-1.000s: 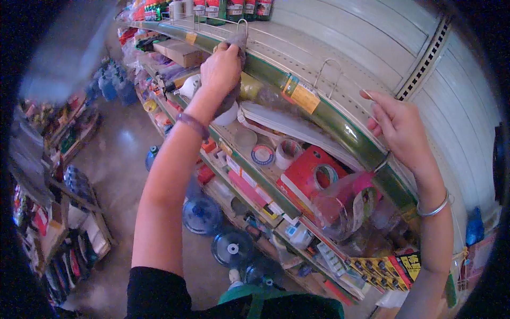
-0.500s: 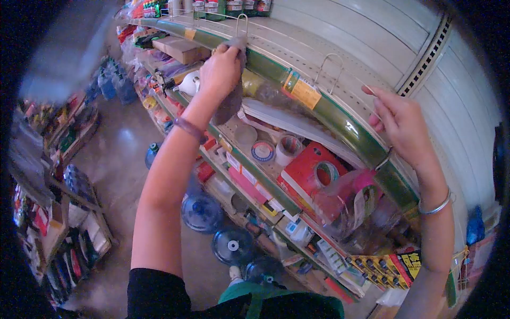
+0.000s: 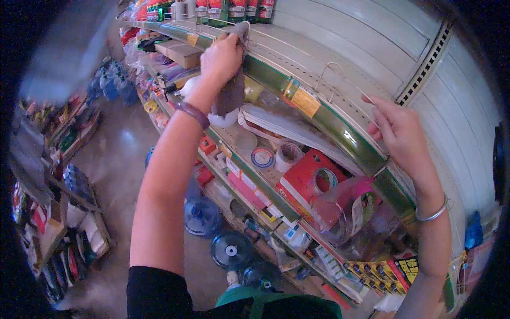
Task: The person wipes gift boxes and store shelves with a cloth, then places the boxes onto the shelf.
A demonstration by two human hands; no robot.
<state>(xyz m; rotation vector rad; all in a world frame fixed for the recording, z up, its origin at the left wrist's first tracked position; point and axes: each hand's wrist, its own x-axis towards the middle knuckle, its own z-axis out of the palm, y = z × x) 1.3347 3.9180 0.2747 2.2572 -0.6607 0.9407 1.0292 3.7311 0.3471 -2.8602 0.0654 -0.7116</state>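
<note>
My left hand (image 3: 222, 57) is closed around a grey-brown cloth (image 3: 232, 94), pressing it over the thin wire guard rail at the front of the upper shelf (image 3: 297, 40). Part of the cloth hangs down past the shelf's green front strip (image 3: 348, 133). My right hand (image 3: 397, 127) pinches the same rail farther right, its fingers curled around the wire. Between the two hands a wire loop stands up from the rail, and a yellow price label (image 3: 305, 101) sits on the strip below it.
Bottles with red labels (image 3: 236, 10) stand at the shelf's far left end. Below are tape rolls (image 3: 262, 157), a red box (image 3: 311, 175) and packaged goods (image 3: 382, 274). Large blue water bottles (image 3: 231, 250) stand on the floor. Another stocked display (image 3: 58, 234) lies across the aisle.
My left hand and the cloth have shifted slightly up and along the rail. My right hand keeps its pinch on the wire, a little lower in view.
</note>
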